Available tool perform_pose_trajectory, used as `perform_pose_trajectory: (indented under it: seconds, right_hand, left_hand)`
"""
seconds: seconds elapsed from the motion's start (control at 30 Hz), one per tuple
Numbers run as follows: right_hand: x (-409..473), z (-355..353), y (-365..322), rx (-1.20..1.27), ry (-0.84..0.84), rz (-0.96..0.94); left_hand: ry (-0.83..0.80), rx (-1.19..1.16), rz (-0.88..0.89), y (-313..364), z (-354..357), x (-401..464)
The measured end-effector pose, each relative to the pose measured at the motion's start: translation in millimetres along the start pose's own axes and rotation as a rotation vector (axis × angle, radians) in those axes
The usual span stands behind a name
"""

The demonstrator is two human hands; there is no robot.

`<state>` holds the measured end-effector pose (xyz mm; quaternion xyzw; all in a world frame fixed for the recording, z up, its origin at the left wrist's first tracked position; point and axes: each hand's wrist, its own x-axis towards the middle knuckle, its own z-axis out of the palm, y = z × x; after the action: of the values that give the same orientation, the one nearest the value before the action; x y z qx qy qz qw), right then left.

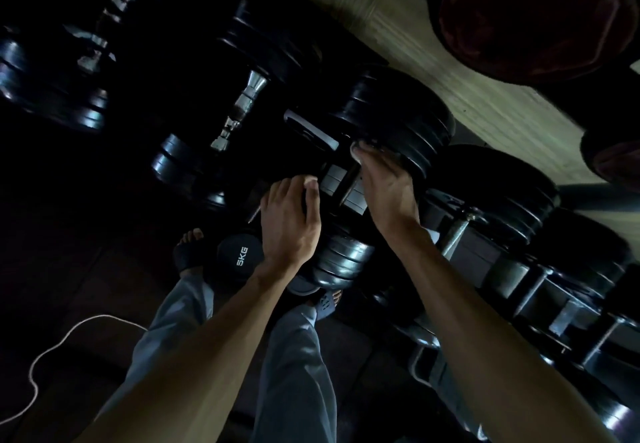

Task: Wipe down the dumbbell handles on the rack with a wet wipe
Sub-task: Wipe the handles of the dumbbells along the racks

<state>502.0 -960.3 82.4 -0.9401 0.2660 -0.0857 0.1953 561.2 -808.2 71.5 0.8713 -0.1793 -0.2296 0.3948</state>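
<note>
A black plate dumbbell lies across the rack in front of me, its far head [398,120] and near head [343,257] dark and shiny. My right hand [384,186] reaches over the dumbbell's handle area, with a white wet wipe [356,149] showing at the fingertips; the handle itself is hidden under the hand. My left hand [289,220] grips the inner edge of the near head, fingers curled over it. The rack's pale labelled rail [341,182] shows between the two hands.
More dumbbells sit to the left, one with a chrome handle [242,106], and to the right along the rack [519,269]. A 5KG dumbbell [239,255] lies on the dark floor by my feet. A white cord [52,349] loops at lower left. Dark red round object [533,16] at top right.
</note>
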Motion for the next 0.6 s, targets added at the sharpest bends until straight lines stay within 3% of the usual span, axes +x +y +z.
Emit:
perform_pose_trajectory:
  seconds: [0.13, 0.23, 0.37, 0.5, 0.6]
  right_hand:
    - [-5, 7, 8, -0.133, -0.287, -0.095]
    - [-8, 4, 1, -0.04, -0.345, -0.128]
    - [-6, 6, 3, 0.089, -0.549, -0.091]
    - [21, 0, 15, 0.071, -0.494, -0.002]
    - [12, 3, 11, -0.065, -0.455, -0.147]
  left_hand:
    - [-0.007, 0.002, -0.012, -1, -1, -1]
    - [-0.009, 0.023, -0.001, -2, 0, 0]
    - [0.032, -0.102, -0.031, -9, -3, 2]
    - [0.03, -0.155, -0.145, -24, -4, 3]
    - [-0.001, -0.146, -0.136, -24, -4, 3]
